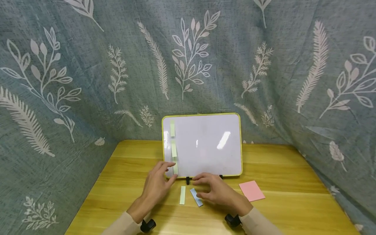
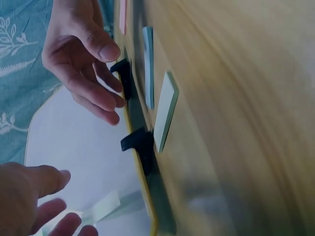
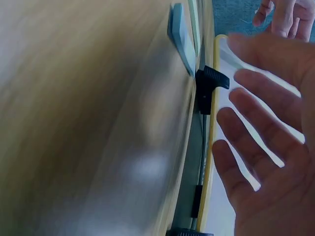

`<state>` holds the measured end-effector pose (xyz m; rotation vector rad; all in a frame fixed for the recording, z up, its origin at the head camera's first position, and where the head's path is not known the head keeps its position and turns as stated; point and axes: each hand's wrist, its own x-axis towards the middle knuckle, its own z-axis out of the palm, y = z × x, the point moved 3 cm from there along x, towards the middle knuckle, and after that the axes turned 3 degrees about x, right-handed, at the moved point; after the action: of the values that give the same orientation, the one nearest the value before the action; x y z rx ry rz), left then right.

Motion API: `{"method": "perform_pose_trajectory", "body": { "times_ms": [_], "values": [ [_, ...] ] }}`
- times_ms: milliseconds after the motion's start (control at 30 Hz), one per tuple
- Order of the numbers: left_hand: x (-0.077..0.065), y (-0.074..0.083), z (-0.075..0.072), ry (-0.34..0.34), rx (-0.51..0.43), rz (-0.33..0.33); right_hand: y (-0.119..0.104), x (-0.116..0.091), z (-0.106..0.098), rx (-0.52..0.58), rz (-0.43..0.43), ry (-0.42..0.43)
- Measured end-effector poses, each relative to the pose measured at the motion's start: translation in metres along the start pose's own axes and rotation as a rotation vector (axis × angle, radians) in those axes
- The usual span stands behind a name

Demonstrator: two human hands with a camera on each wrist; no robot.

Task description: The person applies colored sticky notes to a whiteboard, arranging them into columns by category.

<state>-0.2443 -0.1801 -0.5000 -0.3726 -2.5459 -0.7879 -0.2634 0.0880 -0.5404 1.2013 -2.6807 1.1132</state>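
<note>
A whiteboard (image 1: 205, 143) with a yellow rim leans upright at the back of the table. Down its left side runs a column of pale green sticky notes (image 1: 172, 130). My left hand (image 1: 157, 182) is by the lowest note, thumb and fingers spread apart with nothing between them. Near the board's foot, my right hand (image 1: 215, 189) hovers with loosely bent, empty fingers; its thumb overlaps a narrow blue sticky-note pad (image 1: 196, 197) in the head view. Left of that pad lies a narrow pale green pad (image 1: 182, 195), also plain in the left wrist view.
A square pink sticky-note pad (image 1: 251, 191) lies on the wooden table (image 1: 293, 189) to the right. Black stand feet (image 1: 188, 180) stick out under the board's lower edge. Behind hangs a grey-green curtain (image 1: 223, 88) with a white leaf pattern.
</note>
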Motion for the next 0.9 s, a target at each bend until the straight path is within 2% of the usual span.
{"method": "perform_pose_trajectory", "body": {
  "times_ms": [267, 467, 633, 767, 900],
  "values": [
    [-0.008, 0.009, 0.015, -0.159, -0.045, 0.084, 0.001, -0.005, 0.0, -0.027, -0.002, -0.168],
    [-0.012, 0.014, 0.026, -0.26, -0.044, 0.114, 0.001, -0.006, 0.002, -0.031, 0.007, -0.246],
    [-0.015, 0.016, 0.034, -0.336, -0.017, 0.117, -0.002, -0.006, 0.002, -0.087, 0.006, -0.253],
    [-0.017, 0.018, 0.038, -0.354, -0.003, 0.117, -0.004, -0.007, 0.003, -0.18, -0.021, -0.225],
    [-0.018, 0.018, 0.042, -0.371, 0.01, 0.129, -0.005, -0.009, 0.004, -0.234, -0.006, -0.201]
  ]
}}
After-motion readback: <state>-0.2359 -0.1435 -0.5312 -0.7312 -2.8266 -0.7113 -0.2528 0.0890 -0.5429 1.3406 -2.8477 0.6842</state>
